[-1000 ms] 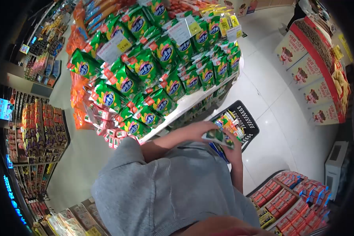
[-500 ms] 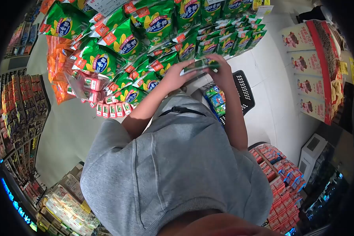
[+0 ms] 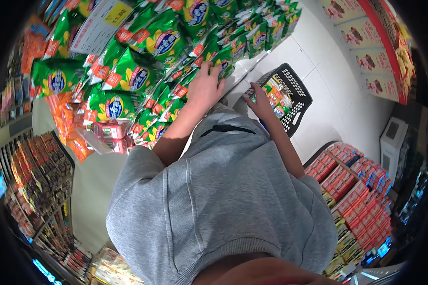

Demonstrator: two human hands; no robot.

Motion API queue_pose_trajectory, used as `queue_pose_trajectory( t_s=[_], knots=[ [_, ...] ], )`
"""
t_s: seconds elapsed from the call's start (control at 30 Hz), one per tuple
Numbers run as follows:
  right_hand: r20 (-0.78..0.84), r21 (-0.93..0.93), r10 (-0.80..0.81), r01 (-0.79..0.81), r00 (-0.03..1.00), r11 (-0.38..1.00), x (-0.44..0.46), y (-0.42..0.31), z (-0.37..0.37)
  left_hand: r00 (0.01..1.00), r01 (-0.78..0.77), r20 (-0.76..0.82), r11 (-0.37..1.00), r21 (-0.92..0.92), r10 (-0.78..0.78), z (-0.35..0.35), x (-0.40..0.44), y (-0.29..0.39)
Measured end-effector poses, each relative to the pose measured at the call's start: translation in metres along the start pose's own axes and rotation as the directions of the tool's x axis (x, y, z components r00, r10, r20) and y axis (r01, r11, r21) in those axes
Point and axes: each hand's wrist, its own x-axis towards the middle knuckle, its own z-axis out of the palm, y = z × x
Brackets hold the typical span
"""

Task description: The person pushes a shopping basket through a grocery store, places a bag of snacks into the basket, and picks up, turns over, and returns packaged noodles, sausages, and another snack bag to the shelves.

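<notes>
Many green packets [image 3: 225, 57]: crowded in rows on the stand [image 3: 242, 75]; probably light, soft and slick, apt to slide against each other.
Hold: likely best by an upper edge, or with a gentle pinch across the plump middle; a hard squeeze could crush the contents.
Left hand [image 3: 203, 88]: reaches forward over the nearest packets, palm down, fingers fanned wide and apparently touching them; none is seen gripped.
Right hand [image 3: 262, 105]: lower, beside the near end of the basket, thumb and forefinger apart with nothing visible between; whether it touches the basket I cannot tell.
Basket [image 3: 302, 99]: black, with holes in its wall, on the floor [image 3: 325, 107] to the right of the stand, small bright packs [image 3: 277, 96] inside.
Price card [image 3: 100, 26]: tilted among the farther packets.
Bin [image 3: 368, 64]: red-rimmed, well apart on the far right.
</notes>
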Motion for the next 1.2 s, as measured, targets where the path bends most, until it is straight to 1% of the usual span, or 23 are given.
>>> queue_pose_trajectory(
  t_s=[0.03,0.13,0.17,0.23,0.27,0.3,0.37,0.4,0.47,0.5,0.6,0.7,0.73,0.8,0.83,0.9,0.93,1.0,1.03,1.13,1.2],
  knots=[
    [0.000,-0.008,0.076,-0.076,0.997,0.997,-0.020,0.007,-0.005,0.999,-0.022,-0.042,1.000,0.021,0.023,0.006,0.000,0.003],
    [-0.070,-0.113,0.250,-0.257,0.966,0.960,-0.078,0.055,-0.004,0.967,-0.180,-0.129,0.947,0.268,0.220,0.017,-0.002,0.022],
    [-0.127,-0.164,0.307,-0.325,0.943,0.931,-0.100,0.068,-0.002,0.947,-0.264,-0.128,0.943,0.203,0.293,0.023,-0.001,0.028],
    [-0.104,-0.170,0.458,-0.470,0.883,0.866,-0.140,0.079,-0.010,0.903,-0.428,-0.027,0.904,-0.002,0.428,0.047,0.002,0.037],
    [-0.083,-0.173,0.526,-0.532,0.847,0.829,-0.158,0.083,-0.012,0.872,-0.484,0.016,0.868,-0.107,0.489,0.060,0.002,0.041],
    [-0.075,-0.174,0.567,-0.571,0.820,0.802,-0.175,0.090,-0.012,0.834,-0.510,0.082,0.819,-0.262,0.546,0.072,0.002,0.050],
    [-0.062,-0.181,0.637,-0.636,0.769,0.750,-0.199,0.108,-0.007,0.718,-0.561,0.293,0.774,-0.294,0.632,0.099,-0.001,0.066],
    [-0.091,-0.200,0.664,-0.667,0.742,0.718,-0.203,0.115,-0.002,0.643,-0.584,0.387,0.750,-0.311,0.661,0.110,-0.001,0.080],
    [-0.148,-0.235,0.714,-0.726,0.684,0.646,-0.208,0.131,0.004,0.457,-0.664,0.509,0.660,-0.350,0.730,0.126,-0.003,0.114],
    [-0.147,-0.259,0.714,-0.723,0.684,0.640,-0.203,0.118,-0.004,0.355,-0.692,0.567,0.616,-0.375,0.744,0.135,-0.008,0.131],
    [-0.012,-0.312,0.668,-0.638,0.744,0.704,-0.200,0.122,-0.012,0.222,-0.708,0.565,0.530,-0.467,0.795,0.195,-0.023,0.158],
    [0.079,-0.280,0.588,-0.549,0.805,0.788,-0.198,0.140,-0.008,0.154,-0.823,0.794,0.521,-0.226,0.588,0.269,-0.055,0.156],
    [0.113,-0.281,0.556,-0.511,0.823,0.813,-0.198,0.145,-0.009,0.198,-0.787,0.781,0.571,-0.234,0.592,0.285,-0.062,0.152],
    [0.124,-0.234,0.572,-0.537,0.810,0.811,-0.198,0.133,-0.028,0.286,-0.703,0.754,0.664,-0.254,0.591,0.308,-0.068,0.154],
    [0.134,-0.207,0.577,-0.546,0.806,0.811,-0.199,0.126,-0.034,0.254,-0.661,0.817,0.709,-0.245,0.518,0.306,-0.062,0.162],
    [0.150,-0.148,0.522,-0.503,0.840,0.852,-0.201,0.135,-0.027,0.185,-0.561,0.917,0.804,-0.196,0.352,0.297,-0.048,0.171],
    [0.158,-0.126,0.488,-0.473,0.858,0.872,-0.200,0.141,-0.026,0.131,-0.590,0.919,0.774,-0.229,0.372,0.311,-0.047,0.162],
    [0.149,-0.164,0.469,-0.446,0.870,0.880,-0.198,0.153,-0.024,0.035,-0.642,0.912,0.709,-0.292,0.408,0.356,-0.042,0.135],
    [0.158,-0.177,0.459,-0.432,0.874,0.884,-0.198,0.154,-0.025,0.055,-0.643,0.905,0.709,-0.291,0.422,0.356,-0.039,0.137],
    [0.145,-0.108,0.436,-0.424,0.888,0.899,-0.194,0.154,-0.036,0.108,-0.630,0.892,0.724,-0.281,0.440,0.350,-0.037,0.138],
    [0.185,-0.127,0.430,-0.412,0.884,0.902,-0.191,0.159,-0.037,0.138,-0.613,0.887,0.741,-0.273,0.441,0.345,-0.031,0.144]
  ],
)
